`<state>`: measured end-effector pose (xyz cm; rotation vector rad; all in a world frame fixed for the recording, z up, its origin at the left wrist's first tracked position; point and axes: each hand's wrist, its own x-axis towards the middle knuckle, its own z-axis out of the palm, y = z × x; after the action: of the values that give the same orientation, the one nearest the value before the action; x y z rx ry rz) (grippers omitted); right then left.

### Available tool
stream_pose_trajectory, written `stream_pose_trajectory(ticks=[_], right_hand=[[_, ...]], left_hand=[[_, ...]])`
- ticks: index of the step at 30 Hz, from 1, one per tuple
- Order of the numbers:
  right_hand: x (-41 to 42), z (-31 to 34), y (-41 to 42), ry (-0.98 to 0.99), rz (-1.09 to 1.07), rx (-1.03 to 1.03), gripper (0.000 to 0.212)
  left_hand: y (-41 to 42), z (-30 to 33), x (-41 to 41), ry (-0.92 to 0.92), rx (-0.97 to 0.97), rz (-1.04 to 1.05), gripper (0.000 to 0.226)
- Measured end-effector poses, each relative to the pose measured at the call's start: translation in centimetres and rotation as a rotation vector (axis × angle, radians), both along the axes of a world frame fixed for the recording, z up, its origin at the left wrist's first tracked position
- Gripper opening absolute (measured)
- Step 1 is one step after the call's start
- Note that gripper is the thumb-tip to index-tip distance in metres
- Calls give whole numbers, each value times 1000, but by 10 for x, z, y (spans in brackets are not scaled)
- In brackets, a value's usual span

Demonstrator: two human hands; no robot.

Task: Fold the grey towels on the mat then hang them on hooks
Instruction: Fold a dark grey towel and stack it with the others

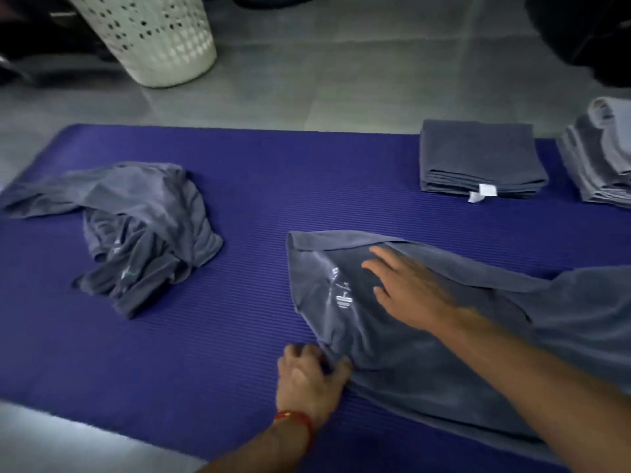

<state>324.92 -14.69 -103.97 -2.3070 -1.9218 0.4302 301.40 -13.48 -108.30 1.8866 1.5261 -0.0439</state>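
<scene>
A grey towel (426, 353) lay spread on the blue mat (205, 336), at about 4 o'clock in the view. The left hand (309, 380) pinched its near corner with curled fingers. The right hand (409, 285) lay flat on it, fingers straight and wide. A crumpled towel (136, 227) sat at 9 o'clock. A folded stack (478, 158) sat at 2 o'clock, with another pile (601, 158) beside it. A white basket (153, 35) stood on the floor at 11 o'clock.
</scene>
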Motion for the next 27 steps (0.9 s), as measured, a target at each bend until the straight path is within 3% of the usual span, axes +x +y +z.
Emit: stream_pose_trajectory(ticks=[4, 7, 11, 13, 15, 17, 19, 23, 27], right_hand=[[-20, 9, 69, -146, 156, -45, 40], [-24, 6, 118, -129, 216, -149, 33], [-30, -15, 153, -154, 273, -406, 53], [-33, -16, 154, -91, 197, -339, 52], [-27, -6, 156, 74, 16, -54, 36], [-15, 14, 154, 207, -141, 200, 19], [2, 39, 149, 273, -197, 317, 14], [41, 83, 138, 251, -153, 373, 19], [69, 101, 140, 270, -155, 397, 35]], left_hand=[[12, 19, 16, -137, -291, 126, 22], [8, 34, -4, -464, -483, 427, 25], [-12, 46, -44, -853, -876, 613, 23], [-9, 52, -52, -988, -1041, 674, 9], [-1, 52, -49, -1093, -1157, 721, 18], [4, 49, -40, -1111, -1149, 761, 29], [12, 38, -29, -1065, -1070, 824, 36], [28, 22, -23, -1021, -817, 955, 38], [38, 30, -44, -1033, -687, 916, 55]])
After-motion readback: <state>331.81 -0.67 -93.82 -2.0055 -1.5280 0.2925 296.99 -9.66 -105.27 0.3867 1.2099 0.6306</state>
